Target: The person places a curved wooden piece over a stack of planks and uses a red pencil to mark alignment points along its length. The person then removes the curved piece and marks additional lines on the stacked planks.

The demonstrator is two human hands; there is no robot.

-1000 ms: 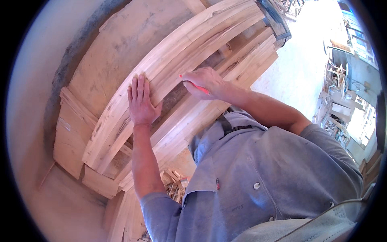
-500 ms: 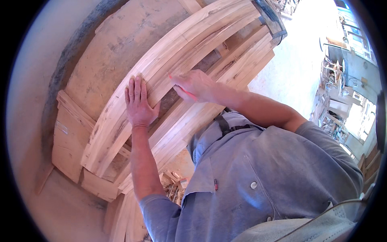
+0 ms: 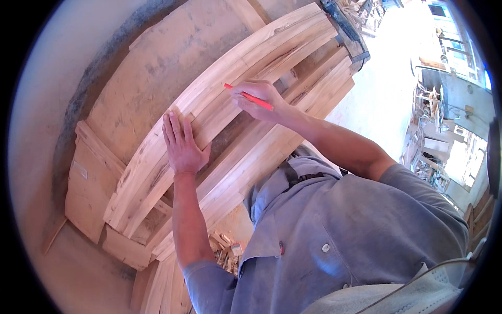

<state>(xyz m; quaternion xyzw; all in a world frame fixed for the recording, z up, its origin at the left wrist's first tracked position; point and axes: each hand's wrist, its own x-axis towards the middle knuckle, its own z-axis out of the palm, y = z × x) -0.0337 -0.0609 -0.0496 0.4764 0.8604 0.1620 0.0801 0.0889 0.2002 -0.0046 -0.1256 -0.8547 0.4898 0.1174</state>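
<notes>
Long pale wooden boards (image 3: pixel 293 44) lie side by side with gaps between them, running diagonally from lower left to upper right. My left hand (image 3: pixel 185 149) rests flat on the farther boards, fingers spread and pointing away from me. To its right, my right hand (image 3: pixel 254 93) is closed around a red pencil (image 3: pixel 257 101), which slants across the fingers. The pencil's far end shows over the board surface; whether its tip touches the wood I cannot tell.
A dusty brown panel (image 3: pixel 162 73) lies beyond the boards. A dark metal tool (image 3: pixel 342 23) sits at their upper right end. Wood scraps (image 3: pixel 225 251) lie below, near my left elbow. Cluttered shelves (image 3: pixel 431 136) stand along the right side.
My right hand has moved farther away over the boards, and more of the pencil shows. The left hand stays flat on the wood. The whole view has shifted slightly.
</notes>
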